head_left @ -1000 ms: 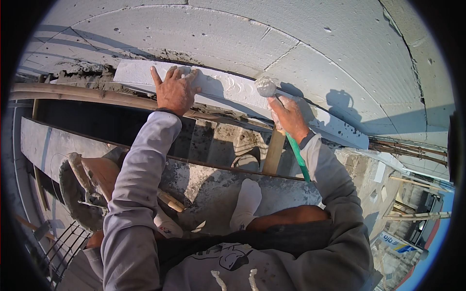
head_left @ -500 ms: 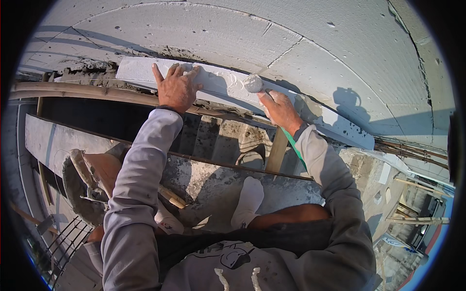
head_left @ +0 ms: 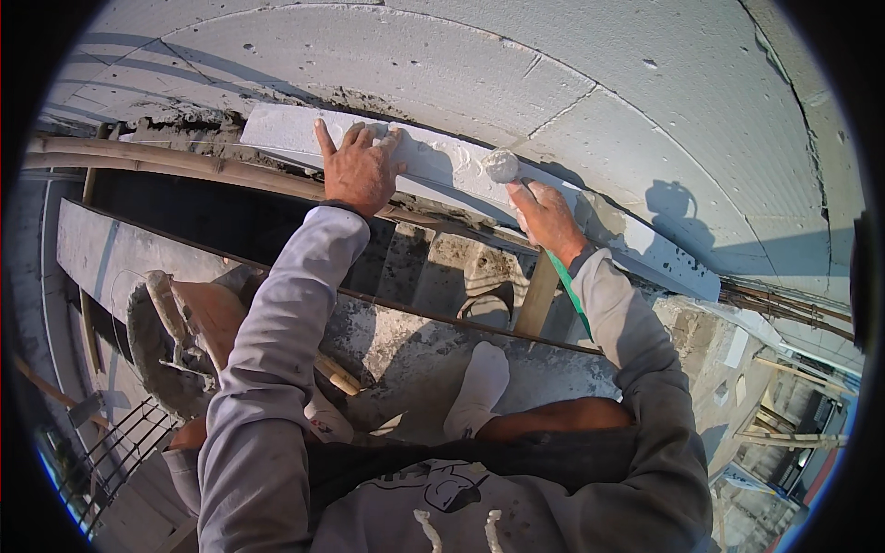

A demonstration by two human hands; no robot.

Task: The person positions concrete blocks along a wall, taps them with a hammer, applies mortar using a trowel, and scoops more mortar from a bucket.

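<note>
A long white block (head_left: 442, 175) lies along the foot of the pale block wall. My left hand (head_left: 358, 175) rests on its left half with fingers spread and nothing gripped. My right hand (head_left: 546, 217) is closed around a mallet, whose round, mortar-smeared head (head_left: 501, 166) is at the block's top face. The mallet's green handle (head_left: 570, 295) runs back beneath my right forearm. Whether the head touches the block, I cannot tell. Smears of wet mortar mark the block between my two hands.
Bamboo poles (head_left: 184, 166) run along the left, over a dark gap. On the left a mortar-caked bucket (head_left: 157, 355) holds a trowel (head_left: 171, 318). My socked feet (head_left: 481, 382) are on a mortar-stained board (head_left: 387, 336). Steel rods (head_left: 784, 309) stick out beyond the block's right end.
The whole view has shifted slightly, so everything appears a little further right. Against the block, my left hand and the mallet hold nearly the same places.
</note>
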